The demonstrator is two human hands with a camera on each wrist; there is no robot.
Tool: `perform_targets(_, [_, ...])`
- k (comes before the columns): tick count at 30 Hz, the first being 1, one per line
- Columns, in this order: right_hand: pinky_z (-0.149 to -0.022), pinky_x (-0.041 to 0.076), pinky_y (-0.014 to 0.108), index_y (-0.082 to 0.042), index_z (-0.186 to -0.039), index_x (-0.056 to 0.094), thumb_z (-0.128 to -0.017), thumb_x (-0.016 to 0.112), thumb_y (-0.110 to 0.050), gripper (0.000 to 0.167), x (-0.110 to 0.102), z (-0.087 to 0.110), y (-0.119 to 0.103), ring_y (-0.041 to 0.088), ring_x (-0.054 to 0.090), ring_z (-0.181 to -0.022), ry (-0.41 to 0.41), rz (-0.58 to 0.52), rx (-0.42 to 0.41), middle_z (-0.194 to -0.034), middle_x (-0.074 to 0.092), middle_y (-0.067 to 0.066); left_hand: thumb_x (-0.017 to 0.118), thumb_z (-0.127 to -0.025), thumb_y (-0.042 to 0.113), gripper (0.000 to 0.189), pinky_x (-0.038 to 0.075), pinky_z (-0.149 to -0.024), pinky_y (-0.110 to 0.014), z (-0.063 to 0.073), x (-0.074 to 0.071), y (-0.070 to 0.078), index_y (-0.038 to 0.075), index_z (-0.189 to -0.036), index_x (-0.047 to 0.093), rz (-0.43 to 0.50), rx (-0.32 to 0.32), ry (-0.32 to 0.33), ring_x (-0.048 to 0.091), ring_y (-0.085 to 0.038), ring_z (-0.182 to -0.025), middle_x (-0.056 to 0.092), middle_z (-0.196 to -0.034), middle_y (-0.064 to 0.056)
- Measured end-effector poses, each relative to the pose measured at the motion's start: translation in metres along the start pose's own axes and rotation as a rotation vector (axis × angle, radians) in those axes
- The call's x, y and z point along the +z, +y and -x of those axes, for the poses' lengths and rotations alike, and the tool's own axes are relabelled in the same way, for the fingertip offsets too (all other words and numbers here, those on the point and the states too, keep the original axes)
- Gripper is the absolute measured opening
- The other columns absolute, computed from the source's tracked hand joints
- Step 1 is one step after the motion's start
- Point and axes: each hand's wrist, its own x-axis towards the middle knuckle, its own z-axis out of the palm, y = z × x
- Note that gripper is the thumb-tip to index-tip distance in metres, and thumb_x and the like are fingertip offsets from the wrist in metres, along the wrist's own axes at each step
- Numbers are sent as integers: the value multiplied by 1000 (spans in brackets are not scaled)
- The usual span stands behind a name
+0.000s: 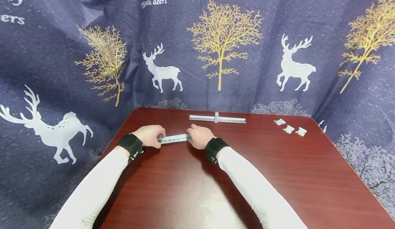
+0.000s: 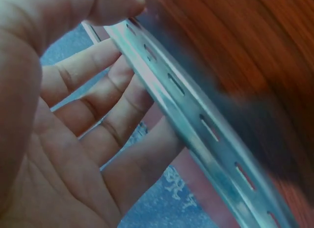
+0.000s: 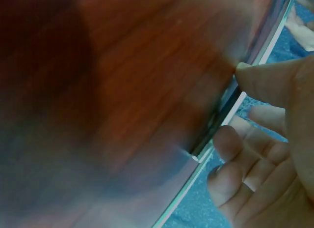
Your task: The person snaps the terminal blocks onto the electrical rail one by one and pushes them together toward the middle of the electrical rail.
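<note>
A slotted metal rail (image 1: 174, 139) lies crosswise between my two hands, over the far left part of the table. At its left end my left hand (image 1: 150, 135) holds it, thumb on the near side. The left wrist view shows the fingers behind the silvery rail (image 2: 196, 117), with its row of oblong slots facing the camera. My right hand (image 1: 200, 136) pinches the right end. In the right wrist view the thumb and fingertips of this hand (image 3: 267, 154) are at the rail's end (image 3: 213, 122), which looks dark there.
A second slotted rail (image 1: 202, 118) lies near the table's back edge, with a pale clip-like piece (image 1: 216, 117) across its middle. Three small white pieces (image 1: 288, 129) lie at the back right of the reddish-brown table (image 1: 277, 167). A printed curtain (image 1: 247, 68) hangs behind.
</note>
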Motion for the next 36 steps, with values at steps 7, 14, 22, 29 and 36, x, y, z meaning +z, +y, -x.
perform_targets(7, [-76, 62, 38, -13, -112, 76, -101, 81, -20, 14, 3, 19, 19, 18, 69, -79, 5, 34, -62, -102, 57, 4, 85, -77, 16, 38, 58, -88, -44, -3, 2, 18, 11, -114, 78, 23, 22, 21, 68, -20, -96, 73, -108, -2])
perform_targets(14, [-70, 61, 36, -10, -108, 73, -102, 80, -19, 12, -6, 48, 36, 17, 64, -73, 33, 33, -83, -100, 52, 4, 84, -77, 19, 30, 54, -79, -38, -8, 8, 29, 15, -107, 79, -37, 71, 72, 59, -14, -83, 67, -98, 3])
perform_targets(22, [-66, 58, 34, -12, -104, 73, -103, 79, -16, 8, -17, 92, 64, 12, 62, -70, 32, 6, -65, -105, 60, 7, 83, -78, 24, 21, 52, -73, -33, -11, 13, 48, 21, -98, 80, -67, 119, 150, 56, -11, -80, 61, -91, 9])
perform_targets(29, [-66, 56, 35, -18, -98, 73, -101, 82, -17, 9, -20, 132, 82, 12, 58, -72, 63, 9, -68, -97, 60, 1, 83, -79, 25, 14, 50, -68, -31, -14, 22, 68, 23, -92, 79, -56, 174, 167, 54, -9, -76, 62, -88, 8])
perform_targets(36, [-72, 58, 39, -17, -99, 74, -100, 83, -17, 10, -20, 164, 94, 16, 63, -80, 66, -24, -63, -96, 61, -2, 84, -83, 33, 11, 50, -65, -31, -18, 35, 89, 28, -91, 78, -79, 189, 183, 53, -7, -76, 59, -87, 11])
